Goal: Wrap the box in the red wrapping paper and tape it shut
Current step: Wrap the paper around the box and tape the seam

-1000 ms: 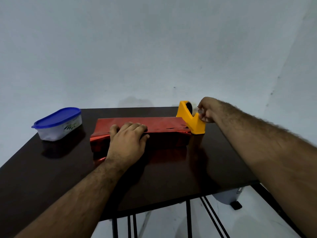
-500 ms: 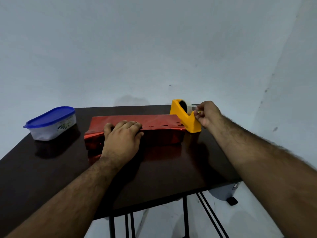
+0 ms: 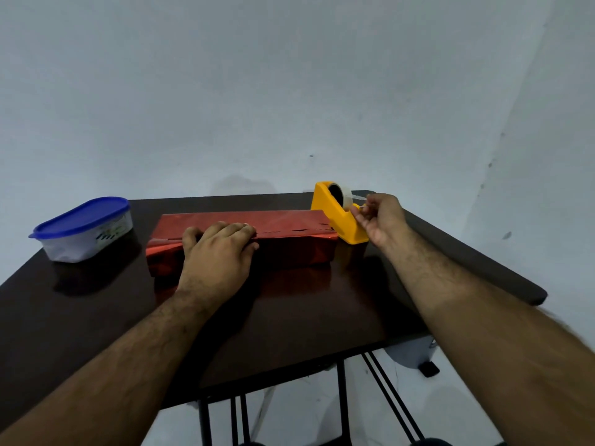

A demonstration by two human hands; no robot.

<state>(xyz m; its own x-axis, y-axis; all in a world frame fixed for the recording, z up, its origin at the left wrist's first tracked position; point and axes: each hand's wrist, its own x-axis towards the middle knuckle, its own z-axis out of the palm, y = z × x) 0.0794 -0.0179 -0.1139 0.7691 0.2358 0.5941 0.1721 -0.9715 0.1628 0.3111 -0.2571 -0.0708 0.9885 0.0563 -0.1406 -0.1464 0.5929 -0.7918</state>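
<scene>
Pulling clear tape from the yellow tape dispenser at two o'clock, my right hand pinches its end; I'd draw steadily while my left hand presses flat on the red-wrapped box at centre, pinning the seam.

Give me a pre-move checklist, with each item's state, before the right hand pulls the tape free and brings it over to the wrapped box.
1. Left hand pressing the red wrapping paper flat on the box: ok.
2. Right hand pinching the tape end at the yellow tape dispenser: ok.
3. Tape strip cut from the roll: cannot tell.
4. Top seam fully closed: not ok, gaps show to the right of the left hand.
5. Blue-lidded container away from the work: ok.
</scene>
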